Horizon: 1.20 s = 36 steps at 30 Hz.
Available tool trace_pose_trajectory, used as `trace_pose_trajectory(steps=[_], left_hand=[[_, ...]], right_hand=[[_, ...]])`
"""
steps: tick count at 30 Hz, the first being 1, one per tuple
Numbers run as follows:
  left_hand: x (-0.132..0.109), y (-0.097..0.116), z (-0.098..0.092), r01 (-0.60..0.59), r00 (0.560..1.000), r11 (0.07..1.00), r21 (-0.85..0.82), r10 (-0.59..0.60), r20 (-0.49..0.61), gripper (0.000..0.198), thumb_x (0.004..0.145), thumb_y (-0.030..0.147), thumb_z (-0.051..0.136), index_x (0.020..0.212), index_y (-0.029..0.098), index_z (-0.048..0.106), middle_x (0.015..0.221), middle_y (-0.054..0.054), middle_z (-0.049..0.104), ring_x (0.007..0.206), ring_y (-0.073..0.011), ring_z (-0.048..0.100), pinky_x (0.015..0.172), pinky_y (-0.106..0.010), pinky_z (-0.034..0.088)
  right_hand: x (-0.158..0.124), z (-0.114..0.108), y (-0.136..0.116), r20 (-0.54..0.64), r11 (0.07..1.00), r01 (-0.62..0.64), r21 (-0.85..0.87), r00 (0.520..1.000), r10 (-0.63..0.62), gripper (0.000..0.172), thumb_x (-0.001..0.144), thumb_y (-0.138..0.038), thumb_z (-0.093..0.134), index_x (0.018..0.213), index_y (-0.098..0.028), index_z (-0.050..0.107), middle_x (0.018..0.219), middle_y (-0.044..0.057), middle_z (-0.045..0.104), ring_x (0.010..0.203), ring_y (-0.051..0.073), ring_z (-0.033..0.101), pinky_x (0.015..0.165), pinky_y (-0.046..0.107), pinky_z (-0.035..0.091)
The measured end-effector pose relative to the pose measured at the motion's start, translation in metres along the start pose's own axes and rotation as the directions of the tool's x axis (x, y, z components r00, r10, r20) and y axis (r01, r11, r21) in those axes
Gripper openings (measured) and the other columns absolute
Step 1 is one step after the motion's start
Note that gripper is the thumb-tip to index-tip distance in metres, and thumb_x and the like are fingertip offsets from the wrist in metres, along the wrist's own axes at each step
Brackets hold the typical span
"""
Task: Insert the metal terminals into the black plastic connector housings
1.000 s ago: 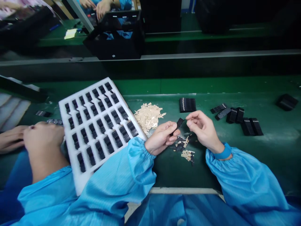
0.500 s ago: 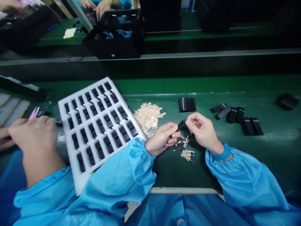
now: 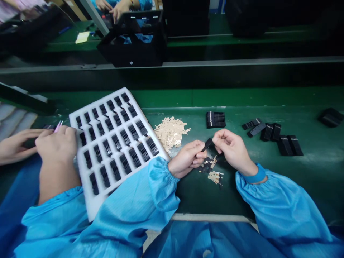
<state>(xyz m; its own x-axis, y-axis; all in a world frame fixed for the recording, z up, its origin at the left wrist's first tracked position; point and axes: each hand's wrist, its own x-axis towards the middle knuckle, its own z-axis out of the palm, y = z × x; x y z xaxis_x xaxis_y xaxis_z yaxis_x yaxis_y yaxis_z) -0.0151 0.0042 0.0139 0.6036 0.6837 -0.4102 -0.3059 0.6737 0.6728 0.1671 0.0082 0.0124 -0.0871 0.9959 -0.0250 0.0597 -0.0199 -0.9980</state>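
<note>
My left hand (image 3: 186,158) and my right hand (image 3: 233,147) meet above a green mat, both pinching a small black strip (image 3: 207,144) between thumb and fingers. Just below them lies a small scatter of black and beige pieces (image 3: 211,170). A loose heap of beige paper-like strips (image 3: 170,133) sits beyond my left hand. To its left lies a white foam tray (image 3: 92,204) with rows of black combed parts in its pockets. My left sleeve rests against the tray's corner.
A co-worker's hand (image 3: 56,150) in a blue sleeve holds pink tweezers (image 3: 58,126) at the tray's left. Black stacked parts (image 3: 215,119) and several black blocks (image 3: 274,141) lie on the mat (image 3: 309,179) to the right. A black crate (image 3: 131,46) stands beyond a grey rail (image 3: 215,63).
The co-worker's hand has moved right, nearer the tray, with the pink tweezers. My hands stay nearly still on the black strip. The whole view has shifted slightly.
</note>
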Motion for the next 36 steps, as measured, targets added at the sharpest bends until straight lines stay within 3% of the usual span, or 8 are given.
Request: trace_pose_trajectory(steps=[3,6,9,15,22,25,30,36], left_hand=[[0.000,0.000,0.000,-0.025,1.000,1.000,-0.010,0.025,-0.006,0.027,0.095,0.037,0.059,0.088,0.020,0.040,0.064,0.009,0.035,0.044,-0.0020,0.027,0.039,-0.012,0.015],[-0.001,-0.001,0.002,-0.037,0.999,0.999,-0.011,0.037,0.022,0.026,0.095,0.039,0.059,0.090,0.019,0.042,0.064,0.009,0.035,0.044,-0.0022,0.027,0.039,-0.012,0.016],[-0.003,-0.001,0.004,-0.014,0.997,1.000,-0.021,0.015,0.077,0.029,0.094,0.040,0.061,0.091,0.020,0.040,0.062,0.010,0.033,0.043,-0.0026,0.025,0.038,-0.013,0.016],[-0.006,0.000,0.004,0.041,0.987,0.999,-0.032,-0.035,0.156,0.032,0.092,0.041,0.063,0.087,0.021,0.038,0.060,0.010,0.032,0.042,-0.0029,0.023,0.038,-0.014,0.013],[-0.006,0.001,0.004,0.075,0.988,0.997,-0.026,-0.071,0.138,0.024,0.096,0.037,0.059,0.093,0.020,0.043,0.060,0.009,0.031,0.043,-0.0030,0.023,0.038,-0.014,0.013],[-0.007,0.002,0.006,0.078,0.991,0.995,-0.063,-0.071,0.110,0.024,0.093,0.035,0.063,0.095,0.019,0.045,0.060,0.010,0.031,0.042,-0.0027,0.022,0.038,-0.013,0.013],[-0.006,0.000,0.006,0.063,0.993,0.988,-0.140,-0.049,0.104,0.025,0.091,0.033,0.065,0.092,0.019,0.044,0.059,0.010,0.030,0.043,-0.0028,0.023,0.038,-0.011,0.016],[-0.005,-0.001,0.005,0.052,0.995,0.983,-0.178,-0.036,0.092,0.026,0.090,0.031,0.066,0.092,0.019,0.043,0.058,0.011,0.030,0.042,-0.0027,0.023,0.038,-0.010,0.018]], right_hand=[[-0.001,0.003,0.000,-0.057,0.999,0.026,0.037,0.998,-0.024,0.026,0.090,-0.044,0.068,0.095,-0.019,0.062,0.066,-0.005,0.052,0.053,0.009,0.046,0.052,0.024,0.038],[-0.005,0.009,-0.001,0.035,0.998,0.060,0.020,0.998,-0.061,0.028,0.092,-0.042,0.066,0.109,-0.020,0.067,0.077,-0.001,0.056,0.057,0.009,0.047,0.054,0.025,0.038],[-0.012,0.016,0.002,0.079,0.995,0.078,0.065,0.993,-0.083,0.021,0.095,-0.039,0.064,0.099,-0.020,0.072,0.082,0.000,0.055,0.059,0.008,0.045,0.054,0.026,0.035],[-0.020,0.023,0.009,0.115,0.926,-0.016,0.376,0.993,-0.029,0.023,0.097,-0.040,0.061,0.086,-0.022,0.069,0.078,-0.002,0.048,0.052,0.006,0.034,0.049,0.028,0.021],[-0.016,0.022,0.001,0.167,0.851,-0.155,0.502,0.983,0.081,0.028,0.094,-0.042,0.065,0.080,-0.019,0.070,0.075,-0.002,0.049,0.054,0.007,0.037,0.052,0.027,0.024],[-0.016,0.022,0.003,0.150,0.876,-0.150,0.458,0.984,0.091,0.030,0.097,-0.044,0.060,0.084,-0.020,0.071,0.070,-0.002,0.048,0.053,0.008,0.035,0.052,0.027,0.024],[-0.018,0.026,0.006,0.015,0.989,0.067,0.129,0.997,-0.070,0.023,0.094,-0.045,0.065,0.095,-0.022,0.070,0.078,-0.001,0.055,0.060,0.011,0.044,0.055,0.027,0.036],[-0.017,0.025,0.001,0.081,0.996,0.077,0.055,0.993,-0.081,0.020,0.090,-0.040,0.070,0.100,-0.023,0.068,0.089,0.002,0.061,0.072,0.014,0.051,0.066,0.027,0.046]])
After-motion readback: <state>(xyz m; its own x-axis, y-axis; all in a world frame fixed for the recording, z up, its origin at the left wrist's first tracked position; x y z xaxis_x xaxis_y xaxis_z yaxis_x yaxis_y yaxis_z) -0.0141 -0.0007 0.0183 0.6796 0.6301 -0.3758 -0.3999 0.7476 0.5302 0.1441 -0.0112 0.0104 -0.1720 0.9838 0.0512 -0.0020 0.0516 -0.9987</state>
